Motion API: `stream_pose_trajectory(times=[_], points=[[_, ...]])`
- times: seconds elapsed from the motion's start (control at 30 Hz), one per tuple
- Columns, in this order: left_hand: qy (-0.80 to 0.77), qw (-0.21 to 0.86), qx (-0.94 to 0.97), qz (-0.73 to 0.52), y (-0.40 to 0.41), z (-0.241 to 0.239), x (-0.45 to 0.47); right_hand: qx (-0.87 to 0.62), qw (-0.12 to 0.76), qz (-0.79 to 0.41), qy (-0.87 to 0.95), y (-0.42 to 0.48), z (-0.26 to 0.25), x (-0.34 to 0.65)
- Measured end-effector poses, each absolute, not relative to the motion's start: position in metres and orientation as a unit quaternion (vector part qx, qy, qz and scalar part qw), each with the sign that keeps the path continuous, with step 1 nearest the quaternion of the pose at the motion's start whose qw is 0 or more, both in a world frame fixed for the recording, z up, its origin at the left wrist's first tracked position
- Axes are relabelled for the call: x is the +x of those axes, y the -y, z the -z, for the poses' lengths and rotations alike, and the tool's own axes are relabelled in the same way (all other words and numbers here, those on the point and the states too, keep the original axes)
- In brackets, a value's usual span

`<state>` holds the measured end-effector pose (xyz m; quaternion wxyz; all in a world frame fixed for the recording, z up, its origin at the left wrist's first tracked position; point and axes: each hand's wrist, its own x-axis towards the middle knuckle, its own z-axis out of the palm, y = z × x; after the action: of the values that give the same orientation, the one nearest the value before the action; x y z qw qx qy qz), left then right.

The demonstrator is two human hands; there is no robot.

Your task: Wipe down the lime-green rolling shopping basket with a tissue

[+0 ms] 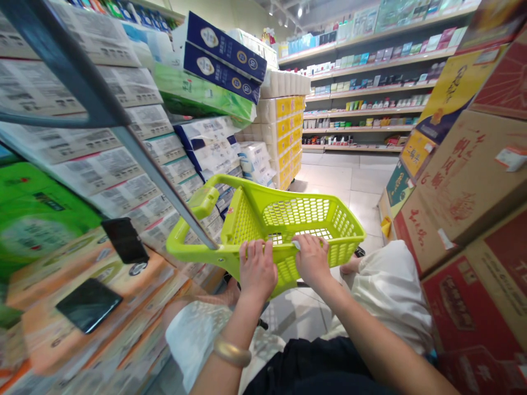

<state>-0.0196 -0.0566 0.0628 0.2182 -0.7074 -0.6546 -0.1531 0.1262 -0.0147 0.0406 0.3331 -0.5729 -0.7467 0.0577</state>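
Observation:
A lime-green shopping basket (284, 196) with lattice walls and a long metal pole (164, 186) stands in front of me, its inside bare. My left hand (258, 270) has its fingers curled over the near rim and grips it. Further right on the same rim, my right hand (313, 260) is closed with its fingers bent over the edge. A small white scrap (296, 244), like tissue or cloth, peeks out by its index finger; most of it is hidden. The basket's yellow-green handle (203, 201) rises at its left end.
Two dark phones, one lying flat (89, 305) and one beyond it (125, 240), rest on orange tissue packs at left. Stacked paper packs (144, 118) line the left; cardboard boxes (457, 186) crowd the right. Shelves (366, 93) stand behind the tiled floor (329, 170).

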Motion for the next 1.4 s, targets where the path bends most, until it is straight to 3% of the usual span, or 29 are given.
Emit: stream_pose_trajectory(times=[0.17, 0.87, 1.4], points=[[0.652, 0.216, -0.708, 0.161, 0.056, -0.062, -0.021, -0.516, 0.369, -0.090, 0.768, 0.023, -0.048, 0.093], [0.647, 0.212, -0.717, 0.151, 0.059, -0.065, -0.026, -0.504, 0.363, -0.079, 0.780, 0.022, -0.046, 0.094], [0.650, 0.180, -0.715, 0.182, 0.058, -0.077, -0.001, -0.588, 0.322, -0.016, 0.742, 0.013, -0.034, 0.133]])
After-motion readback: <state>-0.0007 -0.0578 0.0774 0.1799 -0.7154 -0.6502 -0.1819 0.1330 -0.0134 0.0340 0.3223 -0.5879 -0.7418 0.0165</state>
